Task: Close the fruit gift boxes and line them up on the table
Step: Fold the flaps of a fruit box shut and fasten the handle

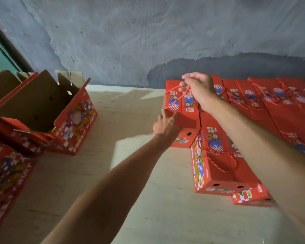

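A closed red fruit gift box (182, 110) stands at the left end of the far row on the pale table (134, 173). My right hand (199, 90) pinches its red rope handle (174, 95) and holds it up above the lid. My left hand (165, 125) presses with straight fingers against the box's near left side. A second closed box (217, 164) with a rope handle sits in front of it, nearer me. Several more closed red boxes (275, 103) lie in rows to the right.
An open red box (42, 113) with its brown flaps up stands at the left of the table, with others behind it. Part of another red box (5, 178) shows at the lower left. A grey concrete wall (148, 41) rises behind the table.
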`<state>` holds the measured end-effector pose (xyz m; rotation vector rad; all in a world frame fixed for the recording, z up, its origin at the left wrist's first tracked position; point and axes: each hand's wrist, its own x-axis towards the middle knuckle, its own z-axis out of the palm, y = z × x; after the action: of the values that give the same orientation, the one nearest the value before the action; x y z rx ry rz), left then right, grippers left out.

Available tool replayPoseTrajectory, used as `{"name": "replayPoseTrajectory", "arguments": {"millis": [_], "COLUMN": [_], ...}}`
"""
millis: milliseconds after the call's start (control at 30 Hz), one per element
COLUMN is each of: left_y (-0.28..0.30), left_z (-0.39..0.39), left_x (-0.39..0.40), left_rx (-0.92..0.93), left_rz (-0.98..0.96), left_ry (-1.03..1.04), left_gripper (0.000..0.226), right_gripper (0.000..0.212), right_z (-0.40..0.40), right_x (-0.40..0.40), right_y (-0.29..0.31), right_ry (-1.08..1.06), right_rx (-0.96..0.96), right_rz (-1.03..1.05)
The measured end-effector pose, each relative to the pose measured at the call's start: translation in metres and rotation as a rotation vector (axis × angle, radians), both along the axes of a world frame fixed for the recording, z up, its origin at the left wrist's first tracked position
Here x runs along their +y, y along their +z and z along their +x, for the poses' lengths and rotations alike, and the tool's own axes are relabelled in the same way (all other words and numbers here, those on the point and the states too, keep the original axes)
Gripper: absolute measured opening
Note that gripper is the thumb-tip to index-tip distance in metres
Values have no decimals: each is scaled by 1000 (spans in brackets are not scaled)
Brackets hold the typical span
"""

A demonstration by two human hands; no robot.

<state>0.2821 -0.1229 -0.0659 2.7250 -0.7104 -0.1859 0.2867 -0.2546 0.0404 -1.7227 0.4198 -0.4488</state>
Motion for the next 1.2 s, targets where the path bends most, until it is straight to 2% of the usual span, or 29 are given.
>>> {"name": "replayPoseTrajectory", "arguments": {"millis": [167, 500, 633, 733, 800, 967, 1200], "left_y": [1, -6, -2, 12, 26, 51, 68], "left_z": [43, 77, 70, 69, 70, 77, 96], "left_x": [-20, -46, -42, -25, -5, 78, 224], "left_rx": [-116, -160, -189, -239, -296, -371, -519], "left_rz": [71, 70, 50, 19, 7, -56, 99], "left_ry": [-26, -70, -12, -14, -20, 65, 228], "left_gripper": [62, 49, 30, 27, 28, 39, 38], "right_gripper": [15, 13, 20, 24, 24, 19, 28], "right_z": [30, 55, 46, 33, 27, 40, 71], "right_x": [-24, -37, -24, -4, 25, 115, 235], "right_y": [3, -13, -18, -14, -12, -5, -7], "right_ry": [8, -47, -95, -97, -53, 60, 192], "right_rx": [34, 60, 166, 247, 219, 109, 46], "right_rz": [-18, -90, -308, -628, -731, -550, -450]}}
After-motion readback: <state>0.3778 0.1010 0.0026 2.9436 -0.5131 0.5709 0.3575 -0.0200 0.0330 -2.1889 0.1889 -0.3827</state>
